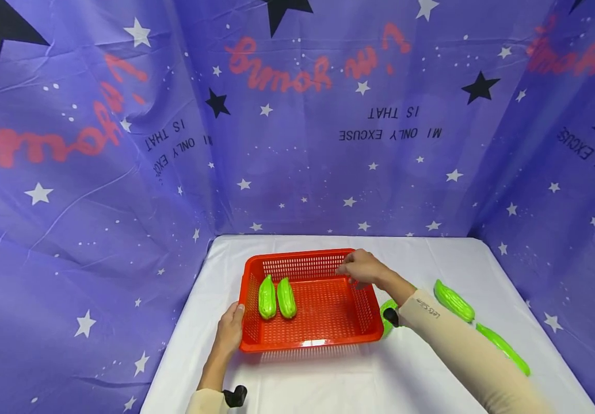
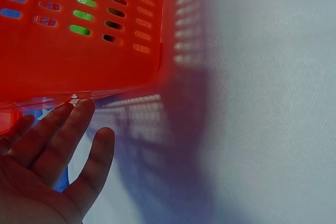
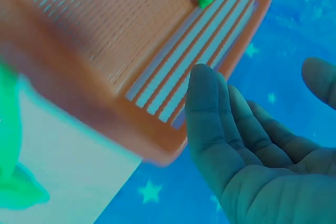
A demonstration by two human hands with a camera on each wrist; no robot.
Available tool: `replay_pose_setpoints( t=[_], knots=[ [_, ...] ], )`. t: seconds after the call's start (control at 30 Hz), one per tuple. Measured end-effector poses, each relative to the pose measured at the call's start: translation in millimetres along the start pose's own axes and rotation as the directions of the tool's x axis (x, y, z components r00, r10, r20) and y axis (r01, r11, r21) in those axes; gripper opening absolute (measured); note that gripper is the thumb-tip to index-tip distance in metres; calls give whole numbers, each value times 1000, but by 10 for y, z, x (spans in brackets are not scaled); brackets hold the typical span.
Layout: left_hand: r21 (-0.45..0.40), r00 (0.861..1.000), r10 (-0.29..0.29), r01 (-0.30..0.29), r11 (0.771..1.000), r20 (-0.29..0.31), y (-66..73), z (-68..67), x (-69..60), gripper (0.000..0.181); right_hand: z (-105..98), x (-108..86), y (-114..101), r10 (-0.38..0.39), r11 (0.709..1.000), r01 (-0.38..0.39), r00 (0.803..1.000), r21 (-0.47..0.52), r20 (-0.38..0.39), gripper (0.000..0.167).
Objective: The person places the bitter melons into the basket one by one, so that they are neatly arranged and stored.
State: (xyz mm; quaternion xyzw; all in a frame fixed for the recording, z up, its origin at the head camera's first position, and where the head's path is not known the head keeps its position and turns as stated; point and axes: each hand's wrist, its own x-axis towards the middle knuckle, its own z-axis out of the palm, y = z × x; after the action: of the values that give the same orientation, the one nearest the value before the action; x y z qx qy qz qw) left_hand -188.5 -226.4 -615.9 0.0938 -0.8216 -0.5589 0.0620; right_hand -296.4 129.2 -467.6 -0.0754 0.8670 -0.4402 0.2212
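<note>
A red basket [image 1: 308, 345] sits in the middle of the white-covered worktop [image 1: 297, 382], its open top facing up. The left hand [image 1: 229, 329] holds it at the left side, the thumb over the rim and the other fingers reaching along the outside. The right hand [image 1: 365, 269] is at the far right corner of the basket; its fingers are extended and the thumb stands wide of them, and whether they touch the rim cannot be told.

Inside the basket, toward the left, two ridged green vegetables lie side by side, the left one [image 1: 267, 298] just beside the right one [image 1: 286, 299].

A bumpy green piece [image 1: 386, 329] shows just right of the basket, partly hidden by the right sleeve [image 1: 463, 345]. Farther right lie a ridged green vegetable [image 1: 454, 301] and, nearer, a slender green one [image 1: 503, 348].
</note>
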Motion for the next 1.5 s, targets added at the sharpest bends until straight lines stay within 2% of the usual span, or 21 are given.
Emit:
replay_pose_setpoints(
  t=[0.2, 0.37, 0.47, 0.67, 0.73, 0.83, 0.97, 1.1, 1.2, 1.33, 1.5],
  knots=[
    [12, 1000, -6, 6, 1000, -1, 17, 2, 25, 44, -346, -277, 243, 34, 999, -36, 996, -26, -79, 36],
    [25, 1000, -18, 18, 1000, 6, 4, -14, 18, 45, -583, -578, 458, 37, 995, -47, 993, -87, -116, 43],
    [38, 1000, -15, 15, 999, 13, -4, -16, 3, 45, -729, -779, 641, 39, 992, -56, 989, -115, -145, 46],
    [59, 1000, -9, 8, 998, 18, -25, -21, 1, 44, -1081, -1143, 1109, 78, 993, -95, 975, -74, -210, 55],
    [59, 1000, -7, 6, 998, 17, -29, -28, -4, 44, -1181, -1240, 1290, 85, 986, -116, 966, -117, -244, 57],
    [58, 1000, -6, 5, 998, 18, -33, -40, -11, 44, -1282, -1340, 1570, 62, 956, -147, 947, -253, -315, 60],
    [69, 1000, -5, 4, 998, 19, -35, -49, -19, 44, -1326, -1411, 1951, 31, 887, -193, 931, -419, -364, 62],
    [74, 1000, -4, 3, 997, 17, -29, -52, -29, 44, -1282, -1458, 2279, 96, 854, -252, 936, -455, -337, 74],
    [77, 1000, -6, 5, 997, 19, -25, -53, -44, 45, -1213, -1499, 2434, 161, 847, -286, 941, -447, -298, 85],
    [79, 1000, -4, 2, 997, 23, -30, -51, -58, 45, -1108, -1536, 2593, 213, 853, -307, 943, -422, -255, 95],
    [80, 1000, 5, -6, 997, 13, -36, -44, -47, 44, -1015, -1558, 2713, 232, 861, -326, 935, -391, -269, 96]
  ],
)
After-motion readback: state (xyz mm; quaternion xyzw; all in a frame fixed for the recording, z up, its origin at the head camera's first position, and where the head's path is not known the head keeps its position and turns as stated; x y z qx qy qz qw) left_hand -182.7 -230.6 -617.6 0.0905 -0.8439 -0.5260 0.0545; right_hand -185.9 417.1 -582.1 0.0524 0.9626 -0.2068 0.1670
